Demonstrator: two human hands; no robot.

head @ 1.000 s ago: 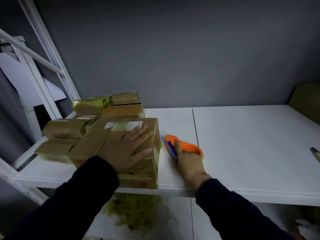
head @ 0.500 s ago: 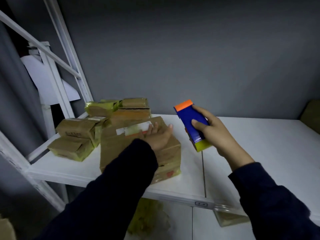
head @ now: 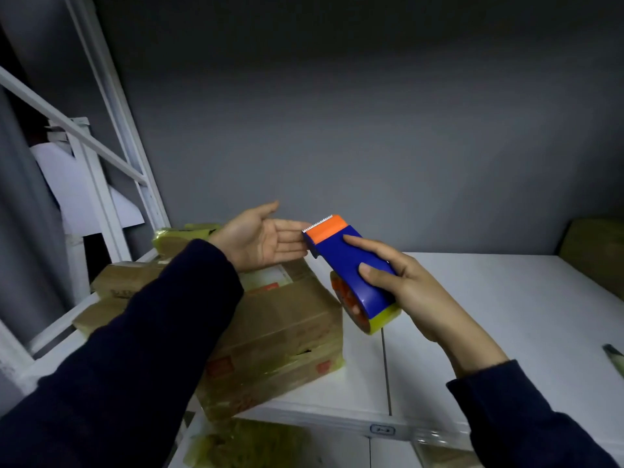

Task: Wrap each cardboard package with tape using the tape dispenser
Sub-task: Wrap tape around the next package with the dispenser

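My right hand [head: 410,292] grips a blue and orange tape dispenser [head: 351,265] in the air above the white shelf [head: 489,315], its toothed orange end pointing up and left. A yellowish tape roll shows at its lower end. My left hand [head: 260,239] is lifted, palm open and facing up, fingertips touching or just behind the dispenser's orange end. Below the hands lies a large cardboard package [head: 287,339] with yellowish tape along its lower edges. Smaller taped packages [head: 121,282] sit behind it at the left, partly hidden by my left sleeve.
A white metal rack frame [head: 108,136] rises at the left. The grey wall closes the back. A brown box [head: 597,251] stands at the far right, and a small dark object [head: 613,354] lies at the right edge. Crumpled yellowish tape [head: 243,444] lies on the lower shelf.
My right hand picked the dispenser up from the shelf and raised it. My left hand left the top of the large package and rose, palm up, to the dispenser's orange end.
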